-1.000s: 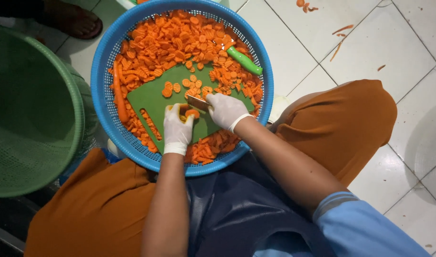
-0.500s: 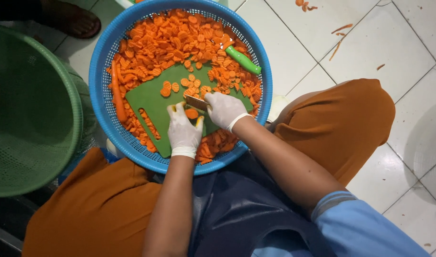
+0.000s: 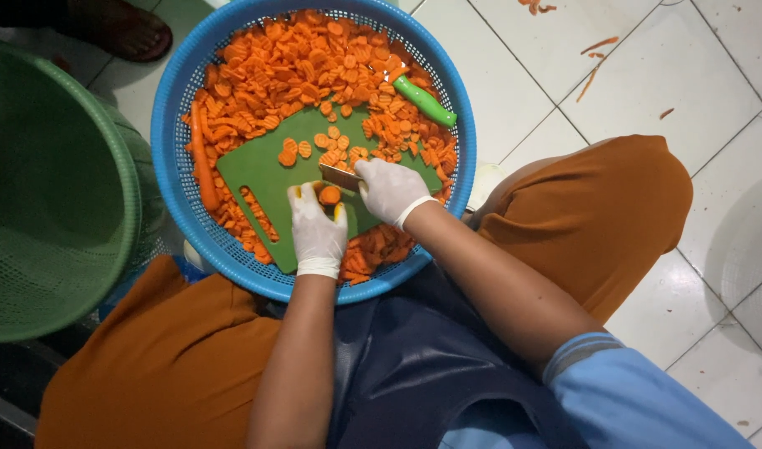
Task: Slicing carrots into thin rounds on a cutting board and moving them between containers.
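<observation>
gloved hands [image 3: 318, 226] slicing carrot [image 3: 329, 195], blue basket [image 3: 175, 125]

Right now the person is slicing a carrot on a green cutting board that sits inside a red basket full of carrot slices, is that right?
Not quite: the basket is blue, not red, as the head view shows. The rest holds: the green cutting board sits inside it among carrot slices, and the hands are slicing a carrot on it.

Left hand [image 3: 318, 226] and right hand [image 3: 390, 190] (both white-gloved) curl close together, forearms bare.
</observation>
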